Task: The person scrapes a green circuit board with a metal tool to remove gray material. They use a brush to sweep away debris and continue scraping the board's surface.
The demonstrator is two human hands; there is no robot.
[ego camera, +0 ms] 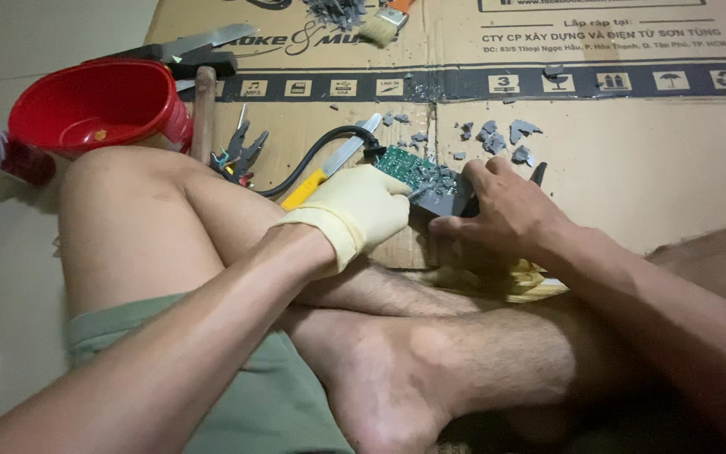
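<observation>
I sit cross-legged on the floor. A green circuit board (409, 167) with a grey block of potting (445, 198) on it lies over flattened cardboard (615, 176). My left hand (361, 210), in a pale yellow rubber glove, grips the board's near left edge. My bare right hand (502, 210) clamps down on the grey block from the right, fingers curled over it. A black cable (313, 160) runs from the board to the left. Grey chips (497, 139) lie scattered just beyond the board.
A red plastic bowl (98, 105) stands at the far left by my knee. Pliers (241, 155), a yellow-handled knife (329, 168), a hammer (203, 101) and a large blade (195, 42) lie nearby. A paintbrush (382, 23) and a grey chip pile (336, 12) lie at the top.
</observation>
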